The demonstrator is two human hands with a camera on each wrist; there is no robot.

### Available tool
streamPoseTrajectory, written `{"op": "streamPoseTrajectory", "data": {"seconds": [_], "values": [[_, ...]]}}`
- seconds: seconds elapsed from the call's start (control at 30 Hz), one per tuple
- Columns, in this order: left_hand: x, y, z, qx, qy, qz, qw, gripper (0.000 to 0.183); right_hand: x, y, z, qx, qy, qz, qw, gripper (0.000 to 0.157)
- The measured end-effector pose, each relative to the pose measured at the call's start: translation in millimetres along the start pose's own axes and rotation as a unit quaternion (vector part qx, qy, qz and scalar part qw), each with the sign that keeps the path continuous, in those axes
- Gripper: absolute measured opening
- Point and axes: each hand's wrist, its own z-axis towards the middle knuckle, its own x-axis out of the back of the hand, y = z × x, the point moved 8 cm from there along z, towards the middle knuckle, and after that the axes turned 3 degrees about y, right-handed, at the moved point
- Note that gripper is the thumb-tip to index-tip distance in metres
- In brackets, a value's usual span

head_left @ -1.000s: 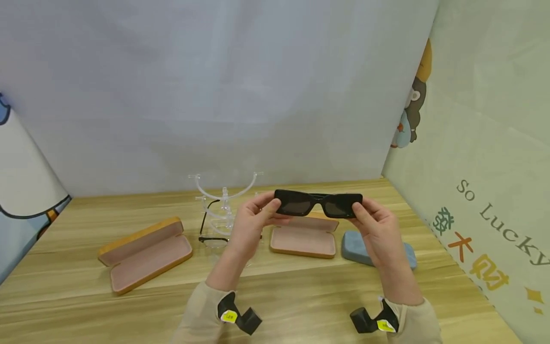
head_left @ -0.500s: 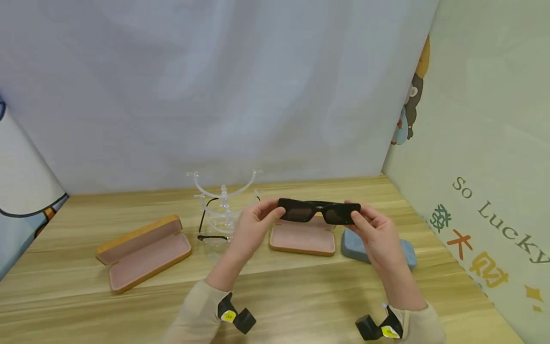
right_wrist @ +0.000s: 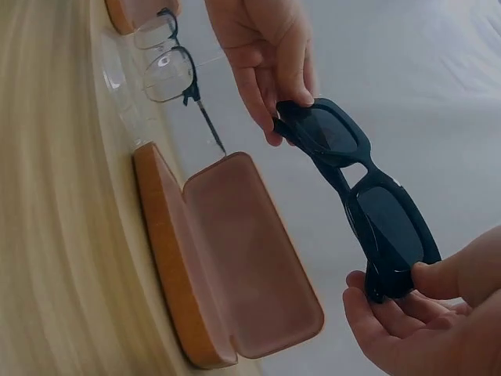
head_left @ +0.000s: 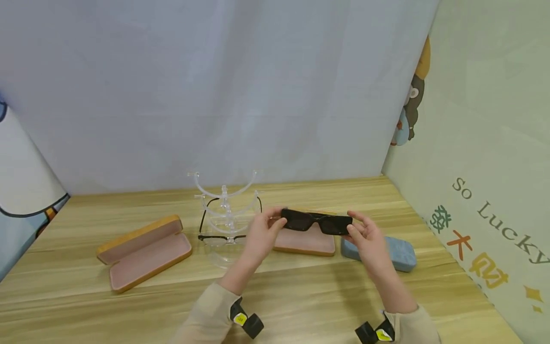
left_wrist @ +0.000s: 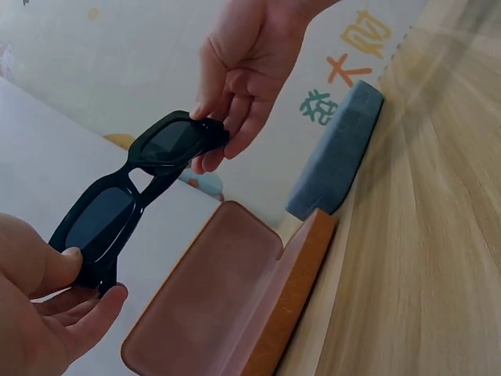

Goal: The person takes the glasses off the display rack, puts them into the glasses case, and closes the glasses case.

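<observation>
A pair of black rectangular sunglasses (head_left: 317,222) is held level in the air, its temples folded behind the lenses. My left hand (head_left: 262,234) pinches one end of the frame between thumb and fingers. At the opposite end my right hand (head_left: 368,241) does the same, as the right wrist view also shows of the sunglasses (right_wrist: 356,180). Just below and behind them lies an open eyeglass case (head_left: 304,242) with a pink lining and tan outside. In the left wrist view this case (left_wrist: 215,290) has its lid raised.
To the left, another tan case (head_left: 146,255) lies open. A clear display stand (head_left: 225,205) bears black-rimmed glasses (head_left: 221,239) low down, beside my left hand. A closed blue case (head_left: 399,253) rests behind my right hand. All stand on a wooden table (head_left: 301,296) before a grey backdrop.
Both hands have lowered the sunglasses toward the middle open case, and the left hand has shifted slightly right. The cases and stand have stayed in place.
</observation>
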Motion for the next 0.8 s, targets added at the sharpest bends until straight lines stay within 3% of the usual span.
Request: {"op": "streamPoseTrajectory", "data": {"seconds": [0.2,0.47,0.63,0.8], "values": [[-6.9,-6.0,0.6,-0.026,0.001,0.057,0.9980,0.028,-1.8,16.0,4.3,-0.027,0.018,-0.042,0.999,0.035],[-14.9,-24.7,1.0,0.017,0.036,0.034,0.9986,0.026,0.7,33.0,6.7,-0.038,0.067,-0.129,0.989,0.034],[-15.2,-32.6,-3.0,0.042,0.073,0.007,0.9964,0.020,-1.5,39.1,9.5,-0.048,0.090,-0.128,0.987,0.032],[-17.5,-30.4,-8.6,0.036,0.086,0.032,0.9951,0.021,-1.5,44.2,9.9,-0.062,0.118,-0.117,0.984,0.028]]}}
